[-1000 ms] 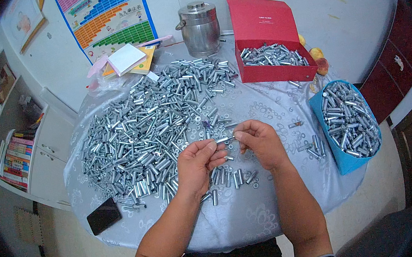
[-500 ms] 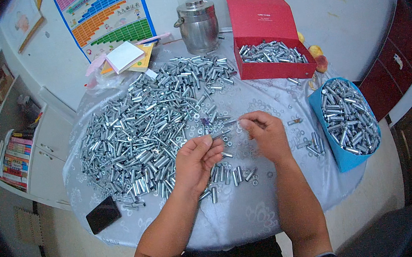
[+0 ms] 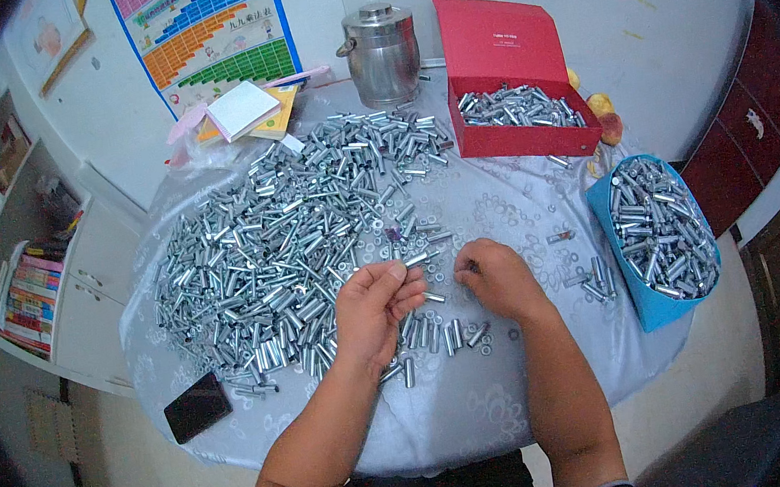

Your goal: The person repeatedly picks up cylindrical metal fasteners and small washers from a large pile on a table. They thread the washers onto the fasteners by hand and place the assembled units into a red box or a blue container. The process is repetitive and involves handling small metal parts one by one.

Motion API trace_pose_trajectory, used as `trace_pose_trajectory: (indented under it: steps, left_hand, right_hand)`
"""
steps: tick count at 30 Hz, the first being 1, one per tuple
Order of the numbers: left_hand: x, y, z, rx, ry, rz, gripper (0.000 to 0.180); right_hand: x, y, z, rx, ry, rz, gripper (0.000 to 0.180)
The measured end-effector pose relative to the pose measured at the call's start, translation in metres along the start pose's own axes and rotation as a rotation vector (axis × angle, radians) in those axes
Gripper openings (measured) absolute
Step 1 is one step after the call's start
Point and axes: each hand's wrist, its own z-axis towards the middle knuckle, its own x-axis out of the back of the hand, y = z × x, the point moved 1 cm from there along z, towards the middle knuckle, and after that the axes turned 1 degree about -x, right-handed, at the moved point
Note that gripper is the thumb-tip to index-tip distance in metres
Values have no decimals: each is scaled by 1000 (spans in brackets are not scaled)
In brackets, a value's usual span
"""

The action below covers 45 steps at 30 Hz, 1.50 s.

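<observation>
Between the thumb and fingers of my left hand (image 3: 375,303) is a slim silver metal bolt (image 3: 422,259), its free end pointing right. My right hand (image 3: 499,278) hovers just right of it, fingers curled together and turned downward; what they hold, if anything, is hidden. The two hands are apart. A wide heap of silver bolts and metal sleeves (image 3: 259,247) spreads to the left and beyond my left hand. Several short sleeves (image 3: 446,336) stand or lie close below the hands, with small washers among them.
A blue bin (image 3: 632,272) full of assembled bolts stands at the right. Behind it sits an open red box (image 3: 521,142) holding more. Some loose bolts (image 3: 597,280) lie beside the bin. A steel pot (image 3: 381,56), notebooks (image 3: 243,110) and a black phone (image 3: 197,408) are also on the table.
My right hand has drawn down and its fingers have curled in, away from the bolt's tip. My left hand keeps its hold on the bolt. The view has shifted slightly.
</observation>
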Motion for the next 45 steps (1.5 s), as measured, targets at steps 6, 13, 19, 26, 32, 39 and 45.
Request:
trace_pose_trajectory:
  steps: [6, 13, 19, 26, 32, 39, 45]
  left_hand:
    - [-4, 0, -2, 12, -13, 9, 10]
    - [-4, -2, -3, 24, -37, 11, 11]
    - [-3, -3, -2, 35, -24, -2, 10]
    - [-1, -3, -1, 61, -20, -60, 10]
    - [-1, -1, -3, 60, -79, -61, 10]
    - [3, 1, 3, -25, -21, -113, 8]
    - [4, 0, 3, -19, -39, -102, 9]
  right_hand:
    - [9, -19, 1, -201, -9, 846, 9]
    - [0, -23, 0, -181, 1, 992, 10]
    - [-1, -28, -1, -205, -9, 940, 12]
    - [0, -35, -3, -157, -14, 883, 14]
    - [1, -35, -5, -40, 14, 756, 13]
    - [-8, -14, -1, 57, 45, 50, 17]
    - [-20, -16, 0, 20, -1, -247, 19]
